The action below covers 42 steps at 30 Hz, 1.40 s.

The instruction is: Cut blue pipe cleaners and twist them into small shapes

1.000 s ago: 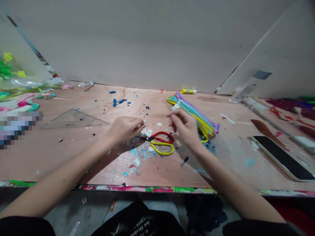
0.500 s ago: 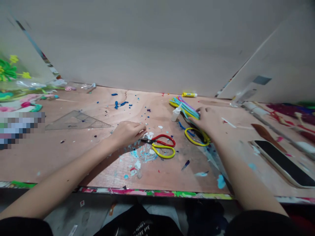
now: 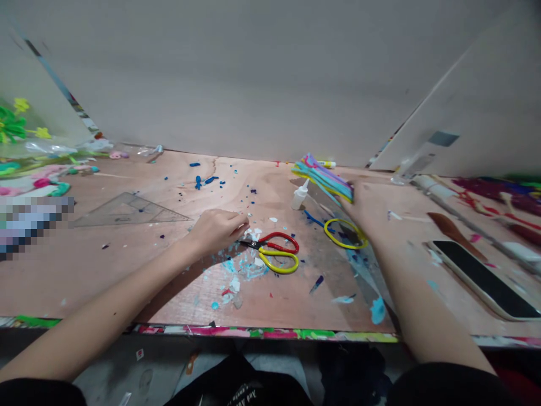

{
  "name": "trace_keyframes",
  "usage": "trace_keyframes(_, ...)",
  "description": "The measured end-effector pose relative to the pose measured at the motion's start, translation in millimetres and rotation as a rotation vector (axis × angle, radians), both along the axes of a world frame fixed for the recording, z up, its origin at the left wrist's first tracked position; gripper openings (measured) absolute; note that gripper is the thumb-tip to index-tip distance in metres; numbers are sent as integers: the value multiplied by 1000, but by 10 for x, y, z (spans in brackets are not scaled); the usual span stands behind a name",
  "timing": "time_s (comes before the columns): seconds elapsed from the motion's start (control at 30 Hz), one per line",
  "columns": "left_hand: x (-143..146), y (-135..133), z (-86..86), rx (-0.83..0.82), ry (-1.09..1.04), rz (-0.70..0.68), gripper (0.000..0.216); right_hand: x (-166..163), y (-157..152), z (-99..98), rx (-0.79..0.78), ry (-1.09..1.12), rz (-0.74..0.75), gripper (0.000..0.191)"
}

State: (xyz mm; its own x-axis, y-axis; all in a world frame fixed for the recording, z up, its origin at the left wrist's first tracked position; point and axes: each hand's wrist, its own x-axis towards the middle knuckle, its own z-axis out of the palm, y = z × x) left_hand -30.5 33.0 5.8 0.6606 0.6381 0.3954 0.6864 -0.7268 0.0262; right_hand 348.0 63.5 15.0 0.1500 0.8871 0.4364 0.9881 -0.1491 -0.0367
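Two arms (image 3: pixel 127 288) stretch over the table (image 3: pixel 84 265): the left hand (image 3: pixel 217 228) lies curled beside the scissors (image 3: pixel 255 245), and I can't tell whether its fingertips pinch anything, while the right hand (image 3: pixel 362 207) reaches farther, clamped on the near end of the pipe-cleaner bundle (image 3: pixel 324 177). Since a second ago it has left the glue bottle (image 3: pixel 300 198) upright and shifted the bundle off the yellow loop (image 3: pixel 345 246).

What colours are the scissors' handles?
The far handle is red, the near handle yellow; the head view shows both.
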Motion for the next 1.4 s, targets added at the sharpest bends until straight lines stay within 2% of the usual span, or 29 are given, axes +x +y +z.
trace_keyframes(0.1, 2, -7, 26, -25, -74, 0, 28, 50, -54, 142, 146, 112, -12, 50)
trace_keyframes(0.17, 9, -19, 45, -36, -140, 7, 27, 39, -98, 243, 236, 179, 59, 49)
trace_keyframes(0.3, 16, -36, 84, -52, -372, 61, 21, -125, -192, 397, 347, 262, 380, 49)
trace_keyframes(0.37, -4, -16, 105, -11, -570, 109, 27, -259, -246, 443, 327, 252, 533, 49)
trace_keyframes(0.43, -48, 27, 130, 124, -757, 152, 39, -396, -303, 470, 295, 219, 686, 48)
trace_keyframes(0.5, -108, 83, 161, 267, -775, 166, 42, -508, -354, 478, 220, 189, 817, 48)
trace_keyframes(0.6, -192, 151, 204, 427, -667, 140, 24, -597, -394, 453, 161, 187, 877, 48)
trace_keyframes(0.7, -244, 180, 229, 564, -536, 129, 11, -606, -386, 408, 151, 174, 897, 48)
trace_keyframes(0.8, -266, 183, 237, 669, -461, 115, 15, -598, -366, 381, 143, 178, 890, 47)
trace_keyframes(0.93, -267, 184, 240, 661, -363, 131, 5, -617, -366, 377, 137, 180, 891, 46)
trace_keyframes(1.07, -265, 192, 260, 617, -284, 135, 15, -626, -377, 374, 151, 167, 885, 44)
trace_keyframes(1.17, -298, 208, 296, 591, -363, 164, 18, -583, -365, 376, 152, 160, 846, 46)
trace_keyframes(1.3, -405, 261, 355, 520, -568, 288, 17, -438, -313, 401, 172, 166, 755, 47)
trace_keyframes(1.4, -479, 307, 391, 411, -778, 389, 15, -287, -260, 421, 230, 181, 621, 48)
